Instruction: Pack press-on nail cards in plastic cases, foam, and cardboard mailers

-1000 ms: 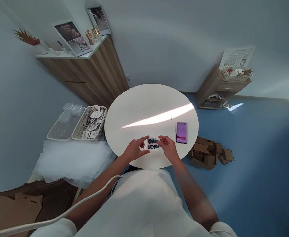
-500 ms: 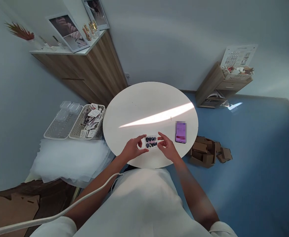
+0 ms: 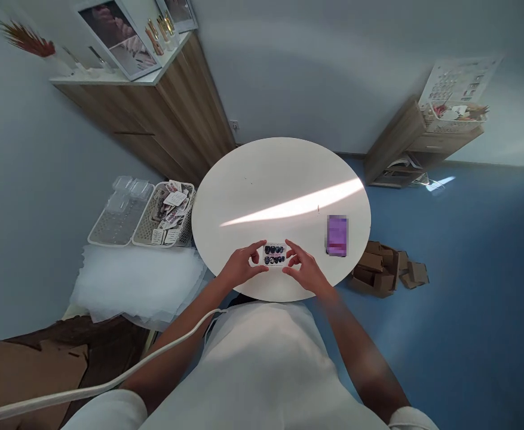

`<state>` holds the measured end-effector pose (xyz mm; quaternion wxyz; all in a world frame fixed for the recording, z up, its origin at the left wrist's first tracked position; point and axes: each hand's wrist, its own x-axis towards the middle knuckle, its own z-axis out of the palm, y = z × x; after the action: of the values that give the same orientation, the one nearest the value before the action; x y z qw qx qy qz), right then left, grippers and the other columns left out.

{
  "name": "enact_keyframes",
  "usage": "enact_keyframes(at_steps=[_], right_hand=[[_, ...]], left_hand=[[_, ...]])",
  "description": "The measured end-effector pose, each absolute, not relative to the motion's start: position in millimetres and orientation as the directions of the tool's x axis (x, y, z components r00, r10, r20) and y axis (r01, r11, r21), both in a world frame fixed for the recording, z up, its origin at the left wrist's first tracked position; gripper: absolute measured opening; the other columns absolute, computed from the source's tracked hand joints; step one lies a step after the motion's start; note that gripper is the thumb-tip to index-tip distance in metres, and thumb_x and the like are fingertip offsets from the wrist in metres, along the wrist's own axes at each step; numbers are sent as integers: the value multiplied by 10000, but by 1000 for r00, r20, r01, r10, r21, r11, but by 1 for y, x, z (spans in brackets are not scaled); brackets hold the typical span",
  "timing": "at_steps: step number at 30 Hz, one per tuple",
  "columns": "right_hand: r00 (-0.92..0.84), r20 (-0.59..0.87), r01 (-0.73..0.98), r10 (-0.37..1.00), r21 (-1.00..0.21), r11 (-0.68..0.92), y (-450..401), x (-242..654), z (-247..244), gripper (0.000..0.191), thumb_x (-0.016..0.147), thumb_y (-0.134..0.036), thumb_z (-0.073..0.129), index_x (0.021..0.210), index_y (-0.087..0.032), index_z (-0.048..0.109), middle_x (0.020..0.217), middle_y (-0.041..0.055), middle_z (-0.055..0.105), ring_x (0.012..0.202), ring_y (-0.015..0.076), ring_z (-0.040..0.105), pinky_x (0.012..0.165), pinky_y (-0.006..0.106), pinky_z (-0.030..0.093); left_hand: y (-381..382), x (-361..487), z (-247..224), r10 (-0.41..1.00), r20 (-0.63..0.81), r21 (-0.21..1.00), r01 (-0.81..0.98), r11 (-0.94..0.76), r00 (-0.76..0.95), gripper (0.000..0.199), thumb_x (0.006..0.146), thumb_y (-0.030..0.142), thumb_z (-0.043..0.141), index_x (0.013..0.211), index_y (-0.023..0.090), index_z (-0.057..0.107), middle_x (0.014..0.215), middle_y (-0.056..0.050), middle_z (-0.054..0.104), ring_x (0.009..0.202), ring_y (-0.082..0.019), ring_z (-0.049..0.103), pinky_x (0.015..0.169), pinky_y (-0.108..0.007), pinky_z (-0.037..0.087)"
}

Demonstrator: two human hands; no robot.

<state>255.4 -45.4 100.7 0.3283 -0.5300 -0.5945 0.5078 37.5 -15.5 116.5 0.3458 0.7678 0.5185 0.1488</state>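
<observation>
A small white card of dark press-on nails (image 3: 275, 255) is held over the near part of the round white table, its two rows of nails facing up. My left hand (image 3: 240, 266) has thumb and forefinger at the card's left corners. At the right corners, the thumb and forefinger of my right hand (image 3: 309, 272) grip the same card, the other fingers curled beside its edge. To the right lies a phone (image 3: 337, 236) with a purple, pixelated screen.
The round table (image 3: 279, 164) stands before me. At its left are a white basket of nail cards (image 3: 154, 216), a clear-lidded container (image 3: 115, 222) and stacked translucent sheets (image 3: 136, 280). Cardboard boxes (image 3: 380, 272) lie on the floor at right. A white cable (image 3: 154, 356) crosses my left arm.
My right thumb has moved down to the card's lower right corner, and the hand has spread along that edge. The view has shifted slightly. My left hand keeps its place at the card.
</observation>
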Motion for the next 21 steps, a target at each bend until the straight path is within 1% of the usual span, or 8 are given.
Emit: enact_keyframes(at_steps=[3,7,12,14,18,21], right_hand=[[-219,-152,300,964,-951,-81,-44,247,100,641,681,-259,595,1277,-346,377,890,2,563,649,117,513,690,318,464],[-198,-150,314,969,-946,-82,-41,232,97,621,689,-257,587,1272,-337,388,859,-5,565,606,109,482,689,315,458],[-158,-120,324,980,-944,-64,-35,207,95,623,697,-254,581,1282,-317,377,838,-8,560,576,99,465,659,289,454],[-142,-110,341,984,-939,-56,-32,195,95,619,703,-261,576,1285,-308,371,833,-8,561,575,98,470,652,284,460],[-121,-89,406,989,-913,-32,-27,169,92,618,722,-275,555,1302,-288,342,852,-1,562,569,93,481,644,280,472],[-85,-76,452,993,-891,-29,-26,145,84,615,739,-280,538,1314,-266,320,871,9,557,574,94,493,645,278,475]], left_hand=[[-15,30,114,891,-143,697,683,-218,430,642,672,382,641,1260,270,409,724,35,562,599,-105,507,592,-234,431],[-11,18,111,878,-117,731,639,-240,464,671,690,350,630,1297,265,358,793,13,590,690,-127,543,630,-254,455],[-3,-2,107,877,-76,769,588,-252,475,677,720,323,603,1325,248,309,808,8,597,689,-123,564,692,-289,470],[-1,-12,107,884,-69,793,563,-232,462,660,730,328,590,1322,240,312,829,0,595,694,-122,573,694,-291,474],[0,-37,105,895,-90,841,515,-167,437,624,741,357,568,1307,238,335,949,-40,581,721,-129,592,654,-285,484],[-1,-57,96,899,-107,860,493,-130,424,609,734,347,574,1293,240,358,1018,-58,559,788,-141,589,709,-307,481]])
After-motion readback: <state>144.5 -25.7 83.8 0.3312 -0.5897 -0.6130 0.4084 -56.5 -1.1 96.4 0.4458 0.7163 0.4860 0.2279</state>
